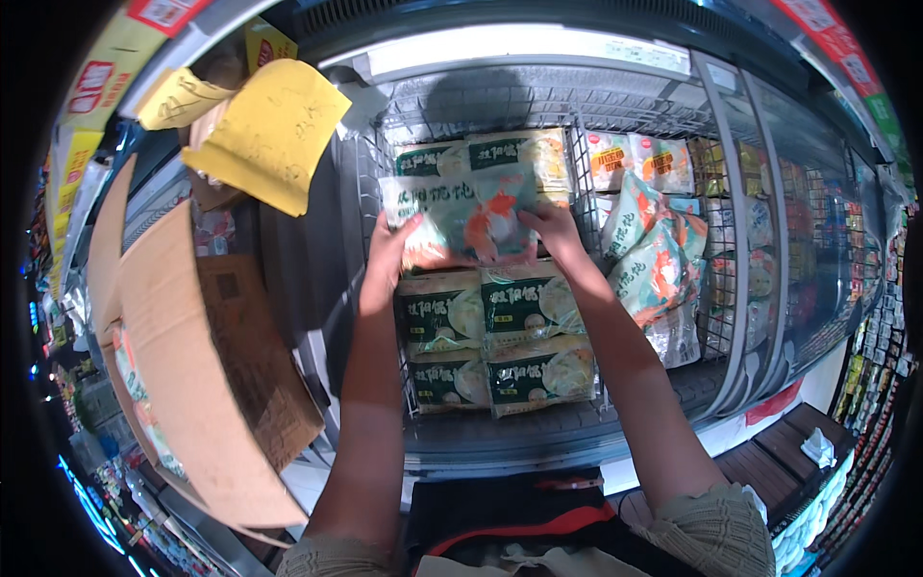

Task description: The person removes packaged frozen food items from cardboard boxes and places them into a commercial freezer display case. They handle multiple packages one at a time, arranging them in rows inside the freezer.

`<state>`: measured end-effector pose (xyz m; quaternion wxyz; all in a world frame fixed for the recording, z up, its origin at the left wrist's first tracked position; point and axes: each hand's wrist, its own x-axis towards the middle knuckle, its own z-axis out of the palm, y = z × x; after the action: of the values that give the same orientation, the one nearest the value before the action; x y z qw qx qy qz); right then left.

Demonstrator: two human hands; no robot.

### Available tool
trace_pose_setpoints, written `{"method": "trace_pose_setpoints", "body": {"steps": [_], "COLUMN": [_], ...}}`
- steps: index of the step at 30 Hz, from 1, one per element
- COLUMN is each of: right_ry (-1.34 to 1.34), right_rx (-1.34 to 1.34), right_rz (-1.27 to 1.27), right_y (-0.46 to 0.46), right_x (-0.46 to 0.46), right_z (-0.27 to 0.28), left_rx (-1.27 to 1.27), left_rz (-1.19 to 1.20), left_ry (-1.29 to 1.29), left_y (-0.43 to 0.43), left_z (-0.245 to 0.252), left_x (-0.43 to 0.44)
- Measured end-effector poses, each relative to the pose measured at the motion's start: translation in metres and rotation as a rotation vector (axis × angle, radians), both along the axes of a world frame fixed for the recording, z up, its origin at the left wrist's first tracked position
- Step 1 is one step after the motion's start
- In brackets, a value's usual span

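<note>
Between my two hands is a pale green plastic food bag [461, 220] with orange fish artwork, held level over a chest freezer's wire basket section. My left hand [391, 245] grips its left edge, thumb on top. At the right edge, my right hand [554, 225] has hold of it too. Beneath and nearer to me lie dark green and cream packets [533, 306] in rows. More such packets [497, 151] lie beyond the bag and are partly covered by it.
To the left stands an open cardboard box [173, 346] with bags inside. Yellow paper sheets [274, 137] with handwriting hang above it. A wire divider [583, 180] separates the neighbouring section, where similar green bags [652, 252] lean. The freezer's sliding-door frame [761, 216] is further right.
</note>
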<state>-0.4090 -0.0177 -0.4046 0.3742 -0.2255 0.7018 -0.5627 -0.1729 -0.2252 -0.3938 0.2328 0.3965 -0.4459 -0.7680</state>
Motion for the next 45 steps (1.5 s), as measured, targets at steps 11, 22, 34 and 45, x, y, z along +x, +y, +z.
{"method": "trace_pose_setpoints", "body": {"steps": [11, 22, 34, 45], "right_ry": [0.255, 0.357, 0.913, 0.474], "right_rx": [0.616, 0.616, 0.418, 0.078], "right_rz": [0.223, 0.179, 0.464, 0.526], "right_y": [-0.038, -0.048, 0.018, 0.108], "right_x": [0.030, 0.053, 0.079, 0.185], "right_z": [-0.165, -0.154, -0.077, 0.124], "left_rx": [-0.991, -0.867, -0.650, -1.594], "left_rz": [-0.063, -0.541, -0.083, 0.478], "left_ry": [-0.936, -1.073, -0.325, -0.849], "left_y": [0.013, 0.047, 0.173, 0.080], "left_z": [-0.147, -0.104, 0.158, 0.456], "left_x": [0.001, 0.005, 0.037, 0.272]}}
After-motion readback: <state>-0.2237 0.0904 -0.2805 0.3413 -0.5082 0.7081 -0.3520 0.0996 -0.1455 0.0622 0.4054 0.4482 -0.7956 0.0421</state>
